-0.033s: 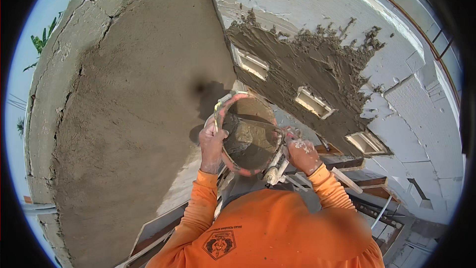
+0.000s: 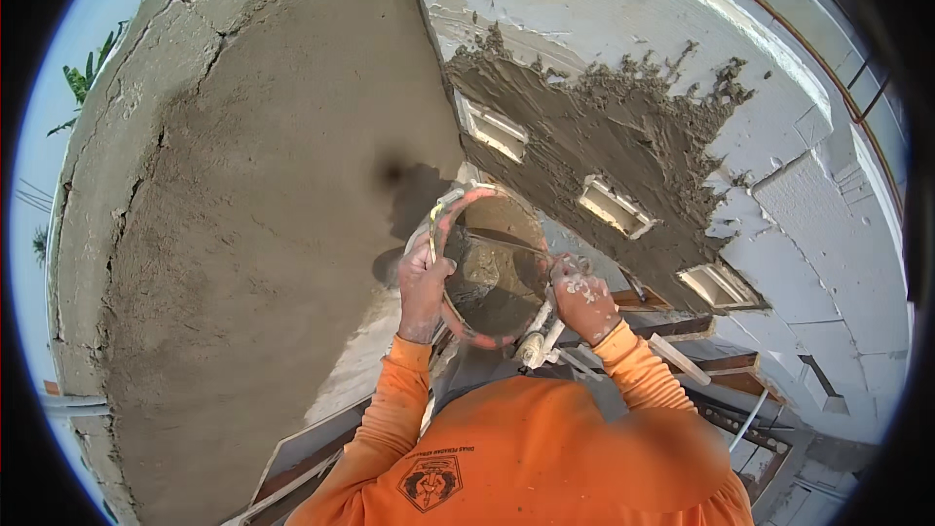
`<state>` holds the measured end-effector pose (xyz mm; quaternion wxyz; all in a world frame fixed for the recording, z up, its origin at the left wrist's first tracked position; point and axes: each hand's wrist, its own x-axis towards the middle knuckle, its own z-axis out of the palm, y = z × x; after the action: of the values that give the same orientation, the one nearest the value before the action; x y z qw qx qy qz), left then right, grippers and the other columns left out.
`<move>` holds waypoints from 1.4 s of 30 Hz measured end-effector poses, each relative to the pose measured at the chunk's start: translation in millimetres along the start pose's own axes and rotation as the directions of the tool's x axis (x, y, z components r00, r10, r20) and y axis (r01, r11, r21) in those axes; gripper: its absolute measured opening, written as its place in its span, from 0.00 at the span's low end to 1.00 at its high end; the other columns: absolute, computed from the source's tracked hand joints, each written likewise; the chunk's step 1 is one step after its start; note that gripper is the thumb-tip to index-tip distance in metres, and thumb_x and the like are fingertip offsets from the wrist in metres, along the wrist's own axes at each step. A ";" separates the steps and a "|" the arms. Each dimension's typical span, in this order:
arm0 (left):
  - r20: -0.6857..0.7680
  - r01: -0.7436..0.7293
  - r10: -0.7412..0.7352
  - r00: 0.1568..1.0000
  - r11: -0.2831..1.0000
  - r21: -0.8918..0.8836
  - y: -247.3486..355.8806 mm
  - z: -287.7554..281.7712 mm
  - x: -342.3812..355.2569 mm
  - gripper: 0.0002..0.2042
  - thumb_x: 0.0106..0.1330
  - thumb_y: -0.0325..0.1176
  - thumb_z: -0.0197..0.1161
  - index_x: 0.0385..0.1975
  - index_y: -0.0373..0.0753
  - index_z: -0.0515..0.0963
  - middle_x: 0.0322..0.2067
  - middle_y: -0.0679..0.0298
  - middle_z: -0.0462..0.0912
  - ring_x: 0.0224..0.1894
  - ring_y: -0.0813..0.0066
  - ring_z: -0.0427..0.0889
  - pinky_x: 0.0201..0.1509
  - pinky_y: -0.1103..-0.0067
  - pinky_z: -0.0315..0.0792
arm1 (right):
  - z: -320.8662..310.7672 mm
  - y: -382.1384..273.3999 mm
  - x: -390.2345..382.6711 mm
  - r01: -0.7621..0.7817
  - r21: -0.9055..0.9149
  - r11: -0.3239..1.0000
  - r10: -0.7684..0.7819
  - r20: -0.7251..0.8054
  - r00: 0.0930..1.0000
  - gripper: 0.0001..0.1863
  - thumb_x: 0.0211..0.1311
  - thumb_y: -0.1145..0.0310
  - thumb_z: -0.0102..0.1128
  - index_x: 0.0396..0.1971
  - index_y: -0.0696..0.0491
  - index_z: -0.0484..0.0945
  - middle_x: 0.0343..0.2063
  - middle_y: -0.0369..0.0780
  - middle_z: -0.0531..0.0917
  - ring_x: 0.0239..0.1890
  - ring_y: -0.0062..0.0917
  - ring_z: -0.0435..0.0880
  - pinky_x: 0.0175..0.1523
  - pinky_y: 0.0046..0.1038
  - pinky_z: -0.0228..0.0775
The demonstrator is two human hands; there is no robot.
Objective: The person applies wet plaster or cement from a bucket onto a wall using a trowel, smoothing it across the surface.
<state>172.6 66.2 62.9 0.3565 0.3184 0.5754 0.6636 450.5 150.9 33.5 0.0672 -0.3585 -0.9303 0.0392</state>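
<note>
A round bucket (image 2: pixel 443 224) with a red, mortar-smeared rim is in front of my chest, its mouth facing up at me. Grey wet mortar (image 2: pixel 492 317) lies inside it. My left hand (image 2: pixel 422 294) is closed over the bucket's left rim, thumb on the inner side. At the right rim my right hand (image 2: pixel 584 300), spattered with mortar, is closed in a fist. From its fingers a thin straight edge runs across the mortar, apparently a trowel (image 2: pixel 506 243); its handle is hidden by the hand. A pale, crusted pole end (image 2: pixel 533 349) is just below the bucket.
A broad plastered wall (image 2: pixel 253 234) stands on my left. The pale block wall (image 2: pixel 769 185) ahead and right carries a rough mortar patch (image 2: pixel 604 127) around several framed openings (image 2: pixel 617 206). Wooden boards (image 2: pixel 682 360) and beams lie low on the right.
My right hand has shifted slightly left, closer against the bucket's rim. The bucket and my left hand have barely moved.
</note>
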 end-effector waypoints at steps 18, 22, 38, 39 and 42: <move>0.070 -0.180 0.186 0.980 0.980 -0.090 -31.1 9.6 -1.6 0.06 0.54 0.17 0.61 0.23 0.28 0.69 0.51 0.57 0.80 0.41 0.74 0.74 0.40 0.77 0.68 | -2.0 -12.8 69.4 0.155 -0.290 0.944 -0.076 0.267 0.961 0.12 0.65 0.62 0.59 0.27 0.53 0.85 0.26 0.46 0.87 0.31 0.40 0.89 0.39 0.43 0.79; 0.032 -0.235 0.239 0.970 0.966 -0.105 -20.7 -11.3 4.3 0.09 0.53 0.17 0.62 0.22 0.28 0.66 0.50 0.55 0.80 0.40 0.71 0.73 0.39 0.76 0.67 | 17.1 -29.5 63.8 -0.031 0.075 0.997 -0.031 0.703 0.711 0.13 0.60 0.64 0.63 0.37 0.58 0.79 0.27 0.50 0.86 0.32 0.49 0.87 0.39 0.45 0.77; 0.151 -0.116 0.137 0.979 0.983 -0.140 -10.6 -119.7 26.3 0.02 0.55 0.17 0.58 0.24 0.29 0.72 0.52 0.61 0.80 0.40 0.81 0.70 0.39 0.81 0.66 | 17.7 -168.1 85.3 0.145 0.029 0.989 -0.142 0.463 0.875 0.14 0.69 0.58 0.57 0.35 0.55 0.81 0.30 0.48 0.87 0.35 0.44 0.89 0.41 0.46 0.80; 0.178 -0.097 0.120 0.977 0.986 -0.132 -10.7 -124.9 26.0 0.02 0.55 0.17 0.58 0.24 0.29 0.72 0.52 0.61 0.80 0.40 0.81 0.70 0.39 0.81 0.66 | 9.3 -167.9 85.1 0.158 0.054 0.986 -0.165 0.435 0.885 0.12 0.67 0.61 0.58 0.34 0.53 0.82 0.29 0.46 0.87 0.35 0.42 0.89 0.42 0.45 0.80; 0.155 -0.074 0.095 0.983 0.988 -0.134 -7.9 -137.6 25.2 0.01 0.55 0.17 0.57 0.25 0.28 0.73 0.53 0.63 0.79 0.41 0.81 0.70 0.40 0.81 0.66 | -9.0 -153.1 100.2 0.260 -0.113 0.959 -0.226 0.248 0.942 0.09 0.61 0.63 0.61 0.34 0.52 0.82 0.27 0.43 0.85 0.32 0.41 0.87 0.39 0.45 0.78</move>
<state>45.2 14.2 36.8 0.3929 0.3717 0.4871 0.6857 277.0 105.2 70.6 -0.0639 -0.2376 -0.9692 0.0048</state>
